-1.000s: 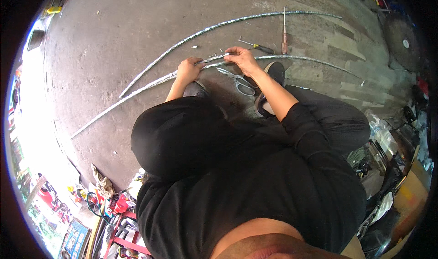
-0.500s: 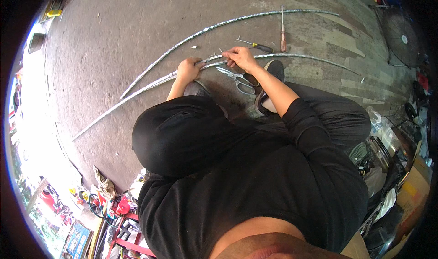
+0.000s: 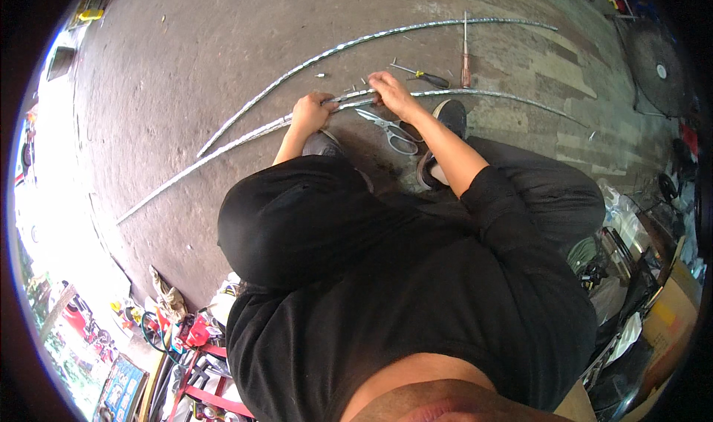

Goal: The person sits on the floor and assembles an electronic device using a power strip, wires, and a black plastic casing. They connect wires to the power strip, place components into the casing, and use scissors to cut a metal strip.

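A long, thin silvery strip (image 3: pixel 486 93) with a segmented, wrapped look curves across the floor before my feet. My left hand (image 3: pixel 312 114) is closed round it, left of its middle. Between my hands it shows as two lengths lying side by side. My right hand (image 3: pixel 394 96) bends over the strip with its fingers closed on it; the fingertips are partly hidden. Just below the strip, between my shoes, lie metal scissors (image 3: pixel 385 125) with dark and light handle loops. Another silvery strip (image 3: pixel 333 50) lies farther off, touched by neither hand.
A screwdriver with a reddish-brown handle (image 3: pixel 466 74) lies across the far strip. Beside it is a screwdriver with a black and yellow handle (image 3: pixel 434 79). A small light-coloured piece (image 3: pixel 320 75) sits between the strips. A fan (image 3: pixel 657 70) stands at far right; clutter and cardboard (image 3: pixel 672 303) lie near right.
My right hand has shifted slightly along the strip and turned, its fingers lying more over the strip. My left hand keeps its grip in nearly the same place.
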Available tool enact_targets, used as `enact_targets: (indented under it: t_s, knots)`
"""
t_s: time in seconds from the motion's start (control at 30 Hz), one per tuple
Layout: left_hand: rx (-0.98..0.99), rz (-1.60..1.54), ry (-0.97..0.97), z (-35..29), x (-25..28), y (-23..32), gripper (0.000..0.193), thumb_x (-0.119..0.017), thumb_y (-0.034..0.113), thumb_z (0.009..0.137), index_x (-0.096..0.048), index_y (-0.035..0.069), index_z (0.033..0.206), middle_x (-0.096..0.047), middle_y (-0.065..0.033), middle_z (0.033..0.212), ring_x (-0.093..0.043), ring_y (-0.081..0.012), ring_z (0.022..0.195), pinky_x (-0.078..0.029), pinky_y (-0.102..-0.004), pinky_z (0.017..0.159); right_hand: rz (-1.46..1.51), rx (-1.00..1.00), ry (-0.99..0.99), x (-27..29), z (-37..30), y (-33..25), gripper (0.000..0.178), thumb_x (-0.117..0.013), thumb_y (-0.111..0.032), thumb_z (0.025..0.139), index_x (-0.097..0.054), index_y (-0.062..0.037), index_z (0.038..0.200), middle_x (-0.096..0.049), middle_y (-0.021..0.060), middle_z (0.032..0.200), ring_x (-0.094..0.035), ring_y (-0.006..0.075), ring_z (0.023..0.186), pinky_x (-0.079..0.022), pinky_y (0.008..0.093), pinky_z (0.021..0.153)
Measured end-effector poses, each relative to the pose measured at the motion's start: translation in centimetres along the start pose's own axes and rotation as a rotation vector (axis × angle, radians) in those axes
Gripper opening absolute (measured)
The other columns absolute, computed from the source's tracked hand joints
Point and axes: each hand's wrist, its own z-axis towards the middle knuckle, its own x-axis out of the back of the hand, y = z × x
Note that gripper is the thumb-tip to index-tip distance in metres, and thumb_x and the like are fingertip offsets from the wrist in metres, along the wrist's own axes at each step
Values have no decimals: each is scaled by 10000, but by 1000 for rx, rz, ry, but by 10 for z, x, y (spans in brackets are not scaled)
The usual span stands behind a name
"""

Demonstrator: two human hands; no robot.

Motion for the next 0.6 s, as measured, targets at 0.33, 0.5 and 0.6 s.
enact_targets:
  t_s: [0.33,0.5,0.6]
  knots:
    - [35,-27,-19,-1,-4,-5,310,-701,327,838,-731,127,1073,-714,-159,899,-693,-309,842,-521,-412,775,-107,159,-22,-2,-5,-2,420,-550,-366,966,-596,-6,1178,-639,83,682,-602,162,575,-482,311,547]
    - [-9,-2,8,-3,-3,-11,316,-702,329,831,-733,128,1072,-712,-166,909,-690,-318,869,-519,-416,791,45,-225,-262,-1,-1,-14,347,-526,-326,987,-616,-35,1154,-638,59,726,-583,122,563,-464,277,531]
    - [-19,10,32,-6,-3,-13,317,-701,329,829,-733,126,1071,-712,-170,924,-687,-325,884,-518,-415,799,35,-165,-196,-4,-14,-28,354,-498,-345,1011,-605,-32,1138,-597,18,703,-515,105,553,-432,261,525]
